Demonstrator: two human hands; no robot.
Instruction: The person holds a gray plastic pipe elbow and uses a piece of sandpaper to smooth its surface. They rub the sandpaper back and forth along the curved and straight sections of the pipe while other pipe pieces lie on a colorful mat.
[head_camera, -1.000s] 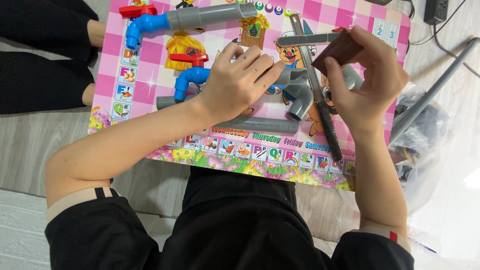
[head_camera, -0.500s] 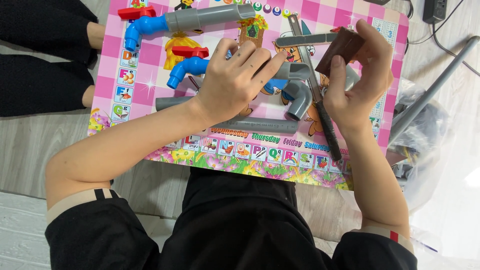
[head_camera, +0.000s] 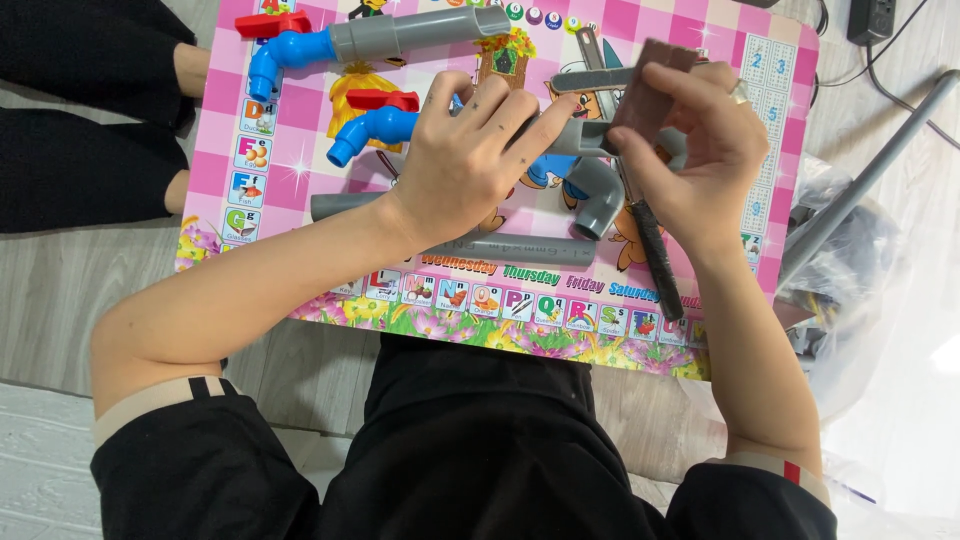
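My left hand (head_camera: 470, 160) grips a short grey pipe (head_camera: 580, 140) joined to a blue valve (head_camera: 375, 125) with a red handle, held just over the pink checkered table (head_camera: 780, 130). My right hand (head_camera: 700, 170) pinches a small brown rectangular pad (head_camera: 650, 90) against the free end of that pipe. Just under the pipe end sits a grey elbow fitting (head_camera: 600, 195). A tool with a metal blade and a black handle (head_camera: 655, 255) lies under my right hand.
A second blue valve with a grey pipe (head_camera: 400, 35) lies at the table's far edge, and a long grey pipe (head_camera: 520, 250) near the front. Another person's dark-clothed legs (head_camera: 80, 160) are at left. Long grey pipes (head_camera: 860, 180), a plastic bag (head_camera: 850, 260) and a power strip (head_camera: 870, 20) are at right.
My left hand has shifted the blue valve and pipe slightly away from me. The brown pad in my right hand has moved a little left, onto the pipe end.
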